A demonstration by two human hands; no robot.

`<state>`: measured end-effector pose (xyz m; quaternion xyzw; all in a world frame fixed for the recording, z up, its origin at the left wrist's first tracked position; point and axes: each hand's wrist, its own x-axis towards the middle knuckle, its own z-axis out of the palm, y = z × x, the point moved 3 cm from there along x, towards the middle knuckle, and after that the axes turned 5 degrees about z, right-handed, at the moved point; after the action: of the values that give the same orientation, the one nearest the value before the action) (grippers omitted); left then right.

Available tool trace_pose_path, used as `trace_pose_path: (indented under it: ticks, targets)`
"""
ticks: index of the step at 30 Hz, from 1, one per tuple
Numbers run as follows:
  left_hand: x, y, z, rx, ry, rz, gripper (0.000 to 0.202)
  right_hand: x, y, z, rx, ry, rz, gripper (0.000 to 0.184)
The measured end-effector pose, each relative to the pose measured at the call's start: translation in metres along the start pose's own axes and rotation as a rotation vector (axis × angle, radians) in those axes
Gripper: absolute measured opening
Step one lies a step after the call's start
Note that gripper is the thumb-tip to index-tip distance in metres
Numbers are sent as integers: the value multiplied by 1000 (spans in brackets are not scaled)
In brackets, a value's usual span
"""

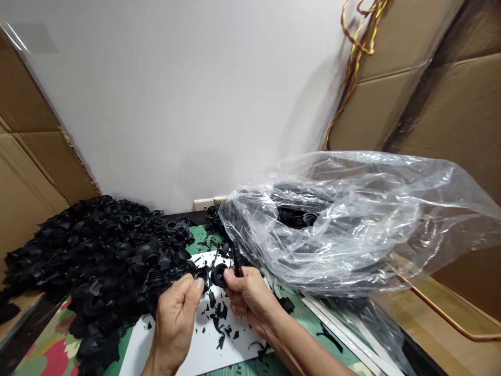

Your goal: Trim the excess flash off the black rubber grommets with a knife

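My left hand (176, 313) is closed, its thumb and forefinger pinching a black rubber grommet-like part (202, 277). Close beside it, my right hand (250, 297) grips another round black rubber part (218, 275) between thumb and finger. A slim black pen-shaped tool (236, 256) stands up from the same right hand; its working end cannot be made out. Below both hands lies a white sheet (188, 355), strewn with torn black rubber scraps (221, 313).
A large heap of ribbed black rubber parts (117, 250) fills the left side. On the right sits a clear plastic bag (332, 235) with more black parts inside. Cardboard walls (450, 104) flank a white panel (195, 94). Twisted yellow wires (354, 62) hang at upper right.
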<state>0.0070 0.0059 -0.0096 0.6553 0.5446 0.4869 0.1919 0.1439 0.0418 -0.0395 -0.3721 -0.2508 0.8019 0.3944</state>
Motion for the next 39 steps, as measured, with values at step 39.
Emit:
trace_pose_path:
  ticks: [39]
  targets:
    - [-2,2,5,135,-32,-96,24,2,-13,-4,-87,-33,-62,35]
